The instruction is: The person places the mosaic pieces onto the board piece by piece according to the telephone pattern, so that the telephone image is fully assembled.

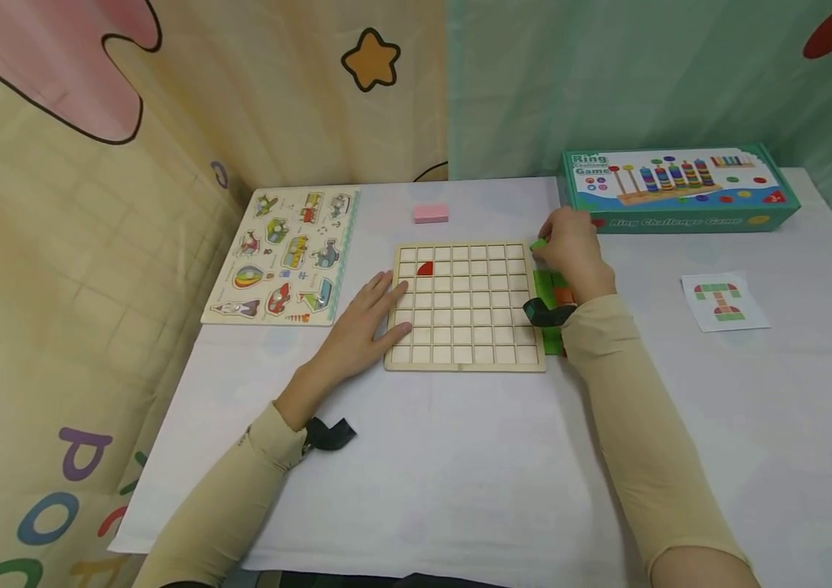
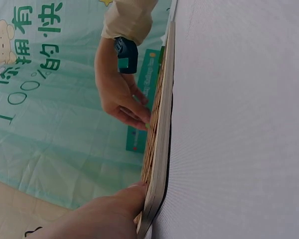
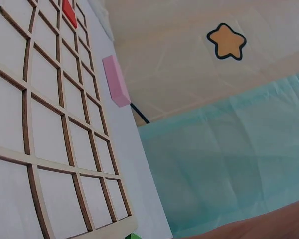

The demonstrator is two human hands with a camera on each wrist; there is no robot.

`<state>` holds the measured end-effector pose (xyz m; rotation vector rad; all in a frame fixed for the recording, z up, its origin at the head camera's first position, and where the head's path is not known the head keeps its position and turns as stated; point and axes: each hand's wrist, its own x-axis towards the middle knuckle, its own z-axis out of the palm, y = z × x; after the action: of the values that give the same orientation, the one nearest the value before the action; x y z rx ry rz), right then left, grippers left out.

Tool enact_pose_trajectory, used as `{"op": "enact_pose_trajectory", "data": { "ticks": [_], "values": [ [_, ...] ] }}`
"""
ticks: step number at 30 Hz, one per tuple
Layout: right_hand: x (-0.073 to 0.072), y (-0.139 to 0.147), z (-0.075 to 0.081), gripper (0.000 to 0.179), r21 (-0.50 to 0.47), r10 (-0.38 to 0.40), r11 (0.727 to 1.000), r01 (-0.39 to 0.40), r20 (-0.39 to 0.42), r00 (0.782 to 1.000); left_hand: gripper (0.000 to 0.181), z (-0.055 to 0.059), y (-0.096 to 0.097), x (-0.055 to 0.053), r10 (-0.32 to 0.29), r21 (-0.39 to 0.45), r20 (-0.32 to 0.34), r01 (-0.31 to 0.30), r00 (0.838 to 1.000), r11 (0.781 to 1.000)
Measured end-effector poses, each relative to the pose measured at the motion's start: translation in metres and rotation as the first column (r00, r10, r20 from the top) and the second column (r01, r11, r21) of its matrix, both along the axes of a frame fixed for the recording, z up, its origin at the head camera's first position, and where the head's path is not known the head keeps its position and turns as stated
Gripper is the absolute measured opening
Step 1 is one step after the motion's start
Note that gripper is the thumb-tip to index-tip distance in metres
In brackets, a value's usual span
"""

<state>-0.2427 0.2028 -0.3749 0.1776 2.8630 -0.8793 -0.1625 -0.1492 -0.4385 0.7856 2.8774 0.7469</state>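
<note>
A wooden grid board [image 1: 464,367] lies flat on the white table, with a red quarter-round piece [image 1: 426,269] in one of its upper-left cells. My left hand [image 1: 364,327] rests on the board's left edge, fingers spread. At the board's upper right corner, my right hand [image 1: 576,251] pinches a small green piece [image 1: 537,244] between thumb and fingers. The left wrist view also shows this green piece [image 2: 148,125] at the fingertips. Along the board's right side lie green pieces [image 1: 552,341] and orange-red ones [image 1: 565,295], partly hidden by the right wrist strap.
A pink block [image 1: 431,214] sits behind the board. To the left lies a picture puzzle board [image 1: 279,253]. A green game box [image 1: 680,189] stands at the back right, close to the right hand. The pattern card [image 1: 726,302] lies on the right, showing green and red shapes.
</note>
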Motion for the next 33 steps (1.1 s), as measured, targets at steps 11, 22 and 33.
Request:
{"op": "enact_pose_trajectory", "data": {
  "ticks": [11, 22, 33],
  "values": [
    [0.006, 0.002, 0.014, 0.016, -0.064, 0.05, 0.996, -0.055, -0.073, 0.996, 0.072, 0.002, 0.0, 0.0, 0.008, -0.001, 0.018, -0.008, 1.0, 1.0],
    [0.001, -0.061, -0.009, 0.01, -0.251, 0.191, 0.926, -0.283, -0.333, 0.923, 0.072, 0.002, -0.001, 0.0, 0.011, 0.005, 0.023, -0.012, 1.0, 1.0],
    [0.002, -0.095, -0.04, 0.018, -0.26, 0.27, 0.888, -0.38, -0.376, 0.886, 0.072, 0.001, -0.001, 0.0, -0.004, 0.009, 0.0, 0.004, 1.0, 1.0]
  ]
}}
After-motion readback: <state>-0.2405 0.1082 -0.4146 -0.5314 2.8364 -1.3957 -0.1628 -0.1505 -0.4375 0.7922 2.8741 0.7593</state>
